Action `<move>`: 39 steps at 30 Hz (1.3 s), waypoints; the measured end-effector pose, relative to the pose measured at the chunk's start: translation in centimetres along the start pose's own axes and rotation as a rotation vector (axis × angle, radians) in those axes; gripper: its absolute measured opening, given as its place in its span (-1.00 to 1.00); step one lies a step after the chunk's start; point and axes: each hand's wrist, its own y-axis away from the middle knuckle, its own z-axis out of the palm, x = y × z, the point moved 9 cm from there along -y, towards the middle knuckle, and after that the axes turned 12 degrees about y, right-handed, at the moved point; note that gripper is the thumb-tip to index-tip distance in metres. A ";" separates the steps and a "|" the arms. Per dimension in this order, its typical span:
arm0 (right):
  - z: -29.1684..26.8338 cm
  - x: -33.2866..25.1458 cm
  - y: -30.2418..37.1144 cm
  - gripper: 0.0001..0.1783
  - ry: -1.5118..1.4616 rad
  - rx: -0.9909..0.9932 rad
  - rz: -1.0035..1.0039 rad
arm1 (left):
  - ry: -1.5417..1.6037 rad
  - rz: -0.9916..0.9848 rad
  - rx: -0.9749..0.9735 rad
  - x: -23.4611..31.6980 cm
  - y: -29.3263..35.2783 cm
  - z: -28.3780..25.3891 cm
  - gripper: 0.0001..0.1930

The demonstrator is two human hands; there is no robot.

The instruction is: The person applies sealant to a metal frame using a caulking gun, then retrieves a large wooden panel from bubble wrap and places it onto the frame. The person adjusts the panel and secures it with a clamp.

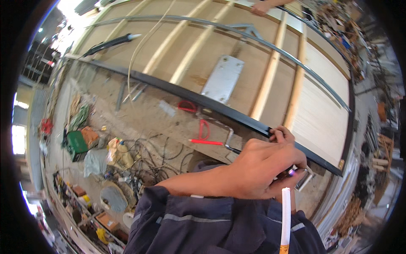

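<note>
My left hand (pixel 256 169) reaches across in front of my body, fingers curled around a small shiny object (pixel 290 172) with a purple glint; its kind is mostly hidden. My right hand (pixel 278 195) lies behind and below the left, largely covered, so its grip does not show. Bent fingers (pixel 282 134) beyond the left knuckles touch a small black piece at the dark edge of a large framed panel (pixel 321 114); I cannot tell whose fingers they are. A white cigarette (pixel 286 216) with an orange end stands close in front. Beside the hands is a grey metal frame piece (pixel 305 181).
Wooden slats (pixel 270 84), a long metal strip (pixel 211 24) and a metal plate (pixel 224 78) lie on the panel. Another person's hand (pixel 262 7) rests at its far edge. Below are a red pencil (pixel 206 142), a bent rod (pixel 229 137), cables and a green box (pixel 77 146).
</note>
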 end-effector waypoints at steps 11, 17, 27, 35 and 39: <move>0.5 -1.0 0.7 -0.82 -0.025 -0.038 -0.073 | -0.613 -0.910 0.159 -17.4 29.8 -16.0 -0.69; 0.6 -1.2 0.5 -0.82 -0.019 -0.078 -0.073 | -0.687 -1.789 -0.108 -17.9 65.5 -19.5 -0.52; 3.4 -2.8 0.1 -0.79 -0.020 -0.118 -0.084 | -0.370 -1.753 0.341 -15.1 65.7 -17.4 -0.25; 7.1 -4.1 1.4 -0.81 0.009 -0.133 -0.115 | -0.410 -1.404 0.427 -14.2 65.1 -19.5 -0.54; 8.6 -5.1 2.5 -0.80 0.044 -0.107 -0.157 | -0.282 -1.369 0.867 -10.9 63.4 -21.4 -0.60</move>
